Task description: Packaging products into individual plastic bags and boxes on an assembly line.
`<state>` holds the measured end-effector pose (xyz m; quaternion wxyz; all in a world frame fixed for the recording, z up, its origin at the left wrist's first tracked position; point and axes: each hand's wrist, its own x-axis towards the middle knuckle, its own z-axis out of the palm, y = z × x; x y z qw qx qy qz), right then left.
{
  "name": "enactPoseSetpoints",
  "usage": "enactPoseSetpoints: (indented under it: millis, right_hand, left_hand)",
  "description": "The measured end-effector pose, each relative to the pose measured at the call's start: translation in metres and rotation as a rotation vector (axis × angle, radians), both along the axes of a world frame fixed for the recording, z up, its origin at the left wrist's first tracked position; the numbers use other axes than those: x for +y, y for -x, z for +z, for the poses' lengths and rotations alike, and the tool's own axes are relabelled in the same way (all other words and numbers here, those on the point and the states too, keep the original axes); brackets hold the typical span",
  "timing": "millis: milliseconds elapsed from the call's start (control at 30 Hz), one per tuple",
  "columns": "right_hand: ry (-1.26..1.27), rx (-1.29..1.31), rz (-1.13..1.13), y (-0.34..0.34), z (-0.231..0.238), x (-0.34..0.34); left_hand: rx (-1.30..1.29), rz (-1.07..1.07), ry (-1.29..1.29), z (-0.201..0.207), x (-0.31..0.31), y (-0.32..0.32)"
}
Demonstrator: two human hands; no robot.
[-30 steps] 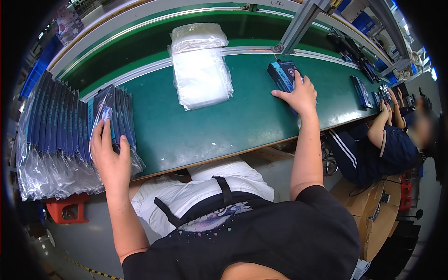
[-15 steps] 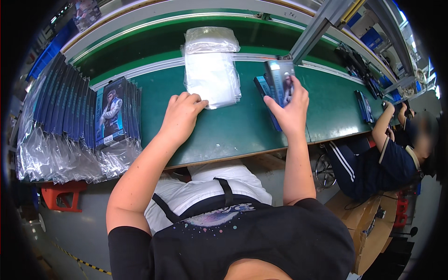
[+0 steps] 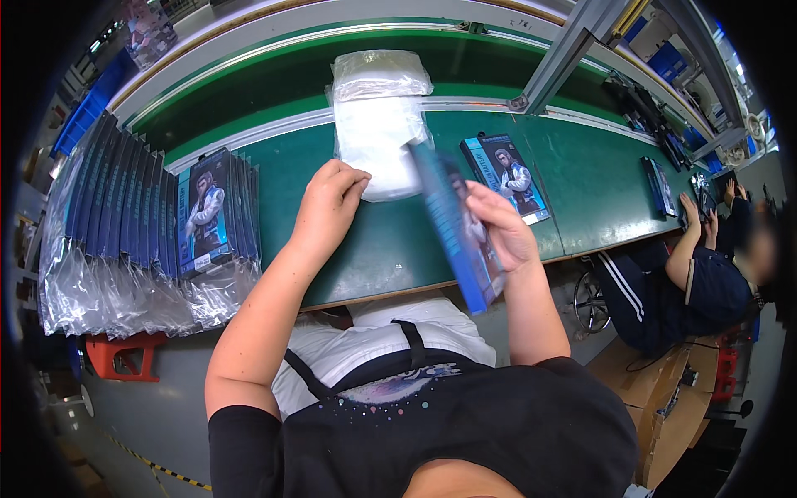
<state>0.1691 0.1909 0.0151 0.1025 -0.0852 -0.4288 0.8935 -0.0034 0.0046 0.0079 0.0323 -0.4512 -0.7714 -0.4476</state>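
My right hand (image 3: 498, 228) grips a flat blue box (image 3: 455, 228) with a printed figure, tilted on edge above the green table's front edge (image 3: 382, 257). My left hand (image 3: 332, 199) reaches to the stack of clear plastic bags (image 3: 378, 124), fingers bent at the stack's near left corner. A second blue box (image 3: 506, 176) lies flat on the table just right of my right hand.
A row of bagged blue boxes (image 3: 141, 224) stands on edge at the left. A metal post (image 3: 564, 58) rises at the back right. Another person (image 3: 706, 274) sits at the right, hand near another blue box (image 3: 656, 184). A red crate (image 3: 120, 353) sits below.
My right hand has lifted the blue box off the table and brought it nearer, turning it on edge. My left hand left the box row and moved right to the plastic bags.
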Motion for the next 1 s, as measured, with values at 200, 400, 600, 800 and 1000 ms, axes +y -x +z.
enactPoseSetpoints:
  millis: [200,400,600,800,1000]
  right_hand:
    - [0.111,-0.021,0.321,0.034,0.000,-0.017]
    - [-0.008,-0.065,0.346,0.032,0.010,-0.012]
    - [-0.234,-0.121,0.046,0.029,-0.001,-0.025]
    - [-0.445,-0.144,-0.206,0.028,-0.015,-0.043]
    - [-0.277,-0.159,-0.025,0.023,-0.004,-0.042]
  left_hand:
    - [-0.113,-0.055,0.002,0.005,-0.002,0.010]
    - [-0.701,0.138,0.113,0.018,-0.012,0.013]
    - [-0.447,0.057,0.096,0.015,-0.015,0.007]
    - [-0.035,0.111,0.035,0.027,-0.013,-0.023]
    - [0.236,0.180,0.093,0.018,-0.022,-0.022]
